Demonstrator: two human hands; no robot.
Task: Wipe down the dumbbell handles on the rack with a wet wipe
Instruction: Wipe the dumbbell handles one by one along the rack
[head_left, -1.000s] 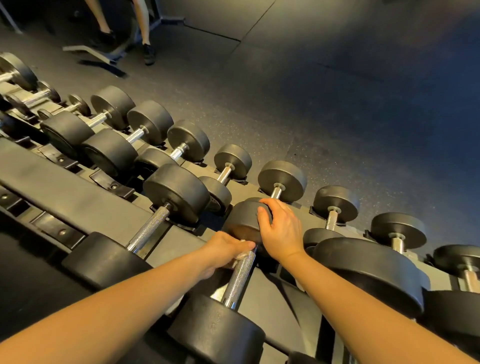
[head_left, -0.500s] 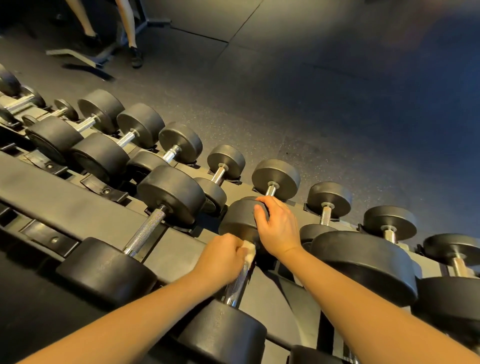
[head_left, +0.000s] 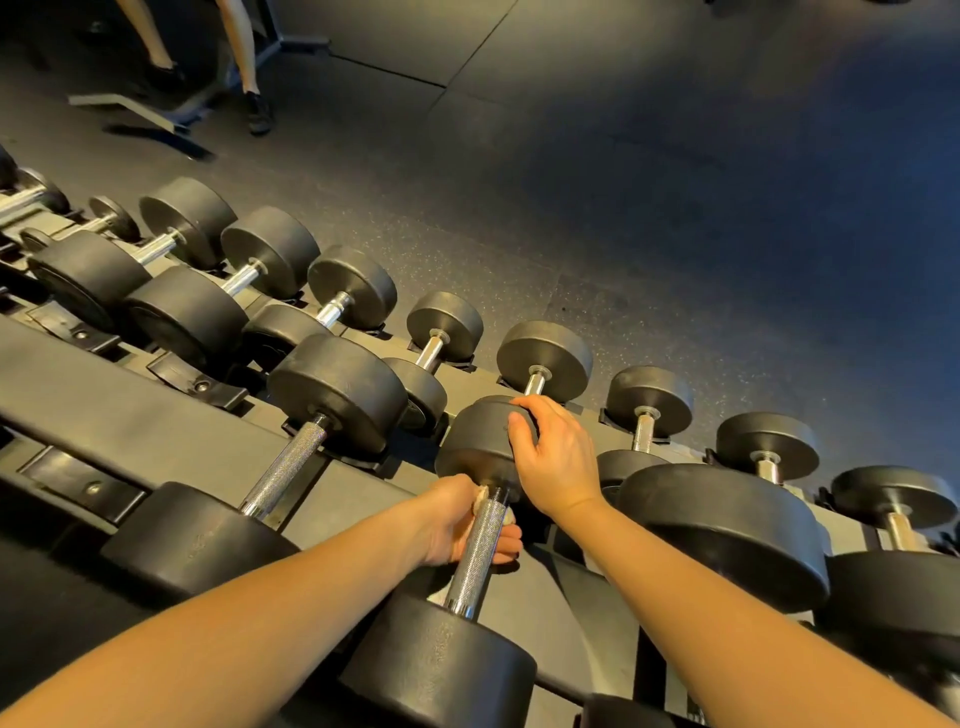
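A black dumbbell with a knurled chrome handle lies on the upper tier of the rack, near the middle of the view. My left hand wraps under that handle from the left, holding a white wet wipe against the metal; only small bits of the wipe show. My right hand grips the rim of the dumbbell's far head, fingers curled over its top edge.
More dumbbells sit in rows on both tiers: a similar one to the left, a big one to the right, smaller ones behind. A person's legs stand by a machine frame at top left. Dark rubber floor beyond.
My left hand has slid along the handle and rolled underneath it, so more of the chrome shows on top. My right hand stays on the far head.
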